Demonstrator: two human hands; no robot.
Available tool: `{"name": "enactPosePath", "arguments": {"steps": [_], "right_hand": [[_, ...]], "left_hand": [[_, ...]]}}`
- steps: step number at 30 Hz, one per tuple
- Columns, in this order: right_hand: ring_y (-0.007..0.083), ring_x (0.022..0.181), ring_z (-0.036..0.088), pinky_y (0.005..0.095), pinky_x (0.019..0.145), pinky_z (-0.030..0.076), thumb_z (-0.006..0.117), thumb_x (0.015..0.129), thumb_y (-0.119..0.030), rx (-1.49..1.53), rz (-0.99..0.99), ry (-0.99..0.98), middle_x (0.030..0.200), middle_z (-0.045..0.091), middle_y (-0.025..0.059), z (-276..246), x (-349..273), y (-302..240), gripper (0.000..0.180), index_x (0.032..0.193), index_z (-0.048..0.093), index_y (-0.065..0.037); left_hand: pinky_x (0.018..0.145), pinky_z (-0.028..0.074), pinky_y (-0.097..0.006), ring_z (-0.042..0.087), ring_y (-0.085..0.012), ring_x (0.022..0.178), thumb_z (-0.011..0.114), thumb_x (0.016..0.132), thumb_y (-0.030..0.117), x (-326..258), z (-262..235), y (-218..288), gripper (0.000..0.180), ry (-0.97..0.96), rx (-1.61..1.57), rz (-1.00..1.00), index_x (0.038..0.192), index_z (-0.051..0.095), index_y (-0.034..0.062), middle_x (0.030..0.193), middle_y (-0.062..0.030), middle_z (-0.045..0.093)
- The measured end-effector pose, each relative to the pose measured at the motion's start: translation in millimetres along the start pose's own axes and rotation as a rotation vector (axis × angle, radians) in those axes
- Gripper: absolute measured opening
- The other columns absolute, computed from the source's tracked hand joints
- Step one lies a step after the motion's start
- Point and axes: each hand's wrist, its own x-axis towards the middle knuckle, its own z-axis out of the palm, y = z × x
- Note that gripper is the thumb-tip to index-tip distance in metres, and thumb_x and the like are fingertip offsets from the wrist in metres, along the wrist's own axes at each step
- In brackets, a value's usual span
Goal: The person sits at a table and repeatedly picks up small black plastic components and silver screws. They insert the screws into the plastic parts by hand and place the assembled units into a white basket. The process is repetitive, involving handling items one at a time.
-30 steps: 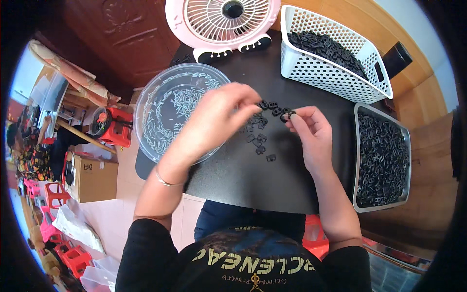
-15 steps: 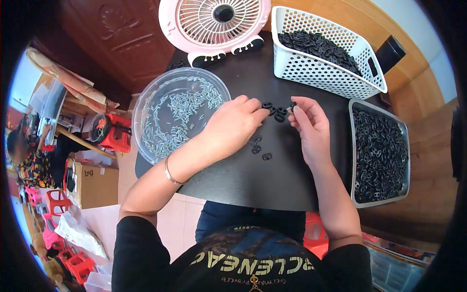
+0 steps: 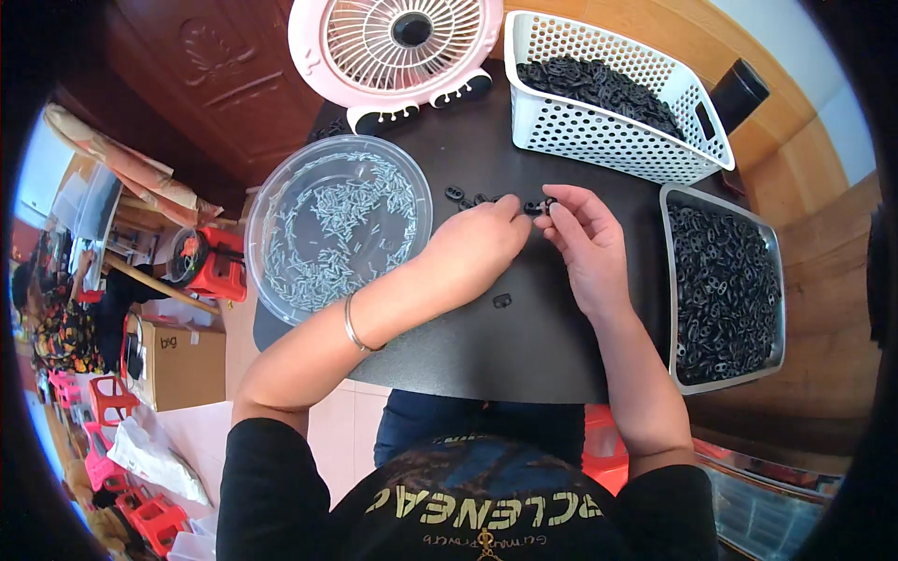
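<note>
Nearest the person, the matte black worktop (image 3: 468,355) lies smooth and bare, save for one small black plastic piece (image 3: 502,300) lying loose between the two forearms. Just beyond it the left hand (image 3: 482,245), a thin metal bangle (image 3: 353,326) on its wrist, lies knuckles up with its fingers curled together, the tips pinching toward a small black plastic part (image 3: 535,207); whether it grips the part cannot be told. The right hand (image 3: 585,238) meets it from the other side, fingers bent and closed on that same part, which sits between the fingertips of both hands just above the worktop. A few more little black loop-shaped pieces (image 3: 456,194) lie just beside the left fingertips. To the left stands a round, clear plastic bowl (image 3: 267,201) scattered with thin pale metal pins. To the right, a rectangular grey metal tray (image 3: 668,280) is heaped with glossy black rings. Farther off, a white lattice-walled plastic basket (image 3: 599,131) holds more black parts, and a round pink fan (image 3: 309,47) with a slatted grille stands at the far edge.
</note>
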Motion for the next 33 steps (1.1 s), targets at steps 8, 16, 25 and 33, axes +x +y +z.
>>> {"name": "enactPosePath", "arguments": {"steps": [8,16,25,33], "right_hand": [[0.0090,0.074,0.057,0.0209,0.067,0.046,0.059,0.079,-0.003,-0.020,-0.023,-0.031,0.083,0.060,0.0046,0,-3,-4,0.018,0.096,0.058,0.000],[0.0087,0.075,0.057,0.0215,0.068,0.046,0.058,0.079,0.000,0.010,-0.017,-0.065,0.085,0.061,0.0063,10,-9,-13,0.017,0.096,0.059,0.000],[0.0072,0.077,0.056,0.0194,0.068,0.045,0.058,0.078,0.002,-0.097,-0.052,-0.129,0.086,0.060,0.0036,7,-11,-7,0.016,0.094,0.059,0.000],[0.0071,0.076,0.056,0.0190,0.067,0.045,0.059,0.077,0.003,-0.183,-0.066,-0.119,0.084,0.059,0.0040,6,-11,-10,0.016,0.093,0.060,0.000]], "left_hand": [[0.064,0.047,-0.020,0.059,-0.0088,0.073,0.056,0.080,0.001,-14,-25,7,0.014,0.035,-1.308,-0.323,0.094,0.056,-0.0021,0.085,-0.0048,0.062],[0.069,0.049,-0.021,0.060,-0.0109,0.075,0.059,0.078,-0.002,-16,-18,0,0.021,0.194,-1.515,-0.347,0.099,0.056,-0.0032,0.084,-0.0073,0.062],[0.067,0.050,-0.022,0.061,-0.0113,0.076,0.061,0.075,-0.004,-17,-16,2,0.014,0.222,-1.358,-0.372,0.089,0.057,-0.0023,0.083,-0.0086,0.063],[0.062,0.050,-0.021,0.061,-0.0111,0.070,0.060,0.076,-0.004,-19,-18,-2,0.013,0.241,-1.330,-0.346,0.083,0.050,0.0001,0.078,-0.0076,0.062]]}}
